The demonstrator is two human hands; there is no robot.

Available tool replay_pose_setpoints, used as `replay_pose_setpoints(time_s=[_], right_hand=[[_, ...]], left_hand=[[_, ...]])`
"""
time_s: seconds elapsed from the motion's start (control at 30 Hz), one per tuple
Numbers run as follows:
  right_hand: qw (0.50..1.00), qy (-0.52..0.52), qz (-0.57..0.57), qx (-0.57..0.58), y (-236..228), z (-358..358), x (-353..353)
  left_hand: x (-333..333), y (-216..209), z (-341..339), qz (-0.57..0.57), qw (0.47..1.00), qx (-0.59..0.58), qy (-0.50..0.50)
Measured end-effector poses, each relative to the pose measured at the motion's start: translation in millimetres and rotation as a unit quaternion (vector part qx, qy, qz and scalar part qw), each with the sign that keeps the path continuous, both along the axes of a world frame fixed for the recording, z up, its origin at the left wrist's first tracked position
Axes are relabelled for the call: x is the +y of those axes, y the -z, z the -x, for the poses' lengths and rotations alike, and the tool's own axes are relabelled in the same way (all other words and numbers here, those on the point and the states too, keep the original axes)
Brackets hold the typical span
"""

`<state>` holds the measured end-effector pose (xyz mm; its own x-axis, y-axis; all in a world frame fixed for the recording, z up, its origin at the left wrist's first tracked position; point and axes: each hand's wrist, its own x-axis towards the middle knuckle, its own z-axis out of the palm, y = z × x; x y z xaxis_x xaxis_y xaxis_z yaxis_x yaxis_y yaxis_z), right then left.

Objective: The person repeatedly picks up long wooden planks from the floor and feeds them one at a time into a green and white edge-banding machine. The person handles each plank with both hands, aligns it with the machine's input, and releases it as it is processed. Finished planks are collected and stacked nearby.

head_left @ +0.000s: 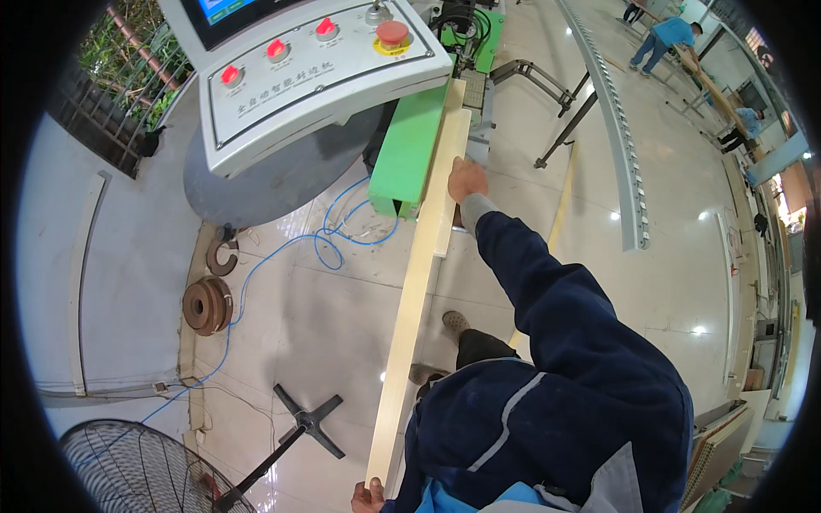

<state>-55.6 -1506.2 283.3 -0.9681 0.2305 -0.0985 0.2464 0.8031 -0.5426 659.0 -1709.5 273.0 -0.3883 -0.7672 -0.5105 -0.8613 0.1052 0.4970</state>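
Observation:
A long, narrow pale wooden board [399, 359] runs from beside me up to the green edge-banding machine [409, 154]. My left hand [368, 496] is closed on its near end, with the thumb on top. A shorter pale strip [445, 214] lies along the right side of the long board's far part. At the machine, my right hand [467, 179] is curled against the right edge of that strip. Its fingertips are hidden, and my right arm is stretched forward.
A control panel [316, 94] with red knobs overhangs the machine at upper left. Blue hose [244, 299] loops across the floor. A black fan [154, 466] and its cross-shaped base [305, 421] stand at lower left, near brown rolls [207, 305]. A grey rail [611, 128] extends at right; people work beyond.

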Motion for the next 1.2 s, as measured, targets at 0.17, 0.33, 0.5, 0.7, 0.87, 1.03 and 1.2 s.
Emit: replay_pose_setpoints(time_s=[0.17,0.33,0.5,0.7,0.87,1.03,1.2], right_hand=[[0.996,-0.087,-0.032,0.009,-10.2,23.3,12.1],[0.998,-0.061,0.006,0.03,7.5,58.4,21.9],[0.997,-0.043,0.015,0.064,12.2,83.0,24.4],[0.998,-0.018,0.038,0.04,1.7,76.8,26.2],[0.997,-0.012,0.064,0.034,5.8,80.2,25.5],[0.998,-0.024,0.059,0.025,10.8,82.7,27.4],[0.996,-0.061,0.048,0.04,12.6,83.5,27.5]], left_hand=[[11.0,-16.5,38.3,0.007,0.998,-0.036,0.054],[20.6,-56.3,91.6,-0.043,0.996,-0.051,0.057],[29.0,-62.5,137.3,-0.029,0.999,-0.003,0.035],[46.5,-52.4,174.5,-0.035,0.993,0.107,-0.017],[44.7,-33.5,204.8,-0.016,0.995,0.071,0.072],[47.6,-10.0,235.4,-0.037,0.999,0.03,0.023],[40.8,28.2,261.2,-0.088,0.983,0.146,0.074]])
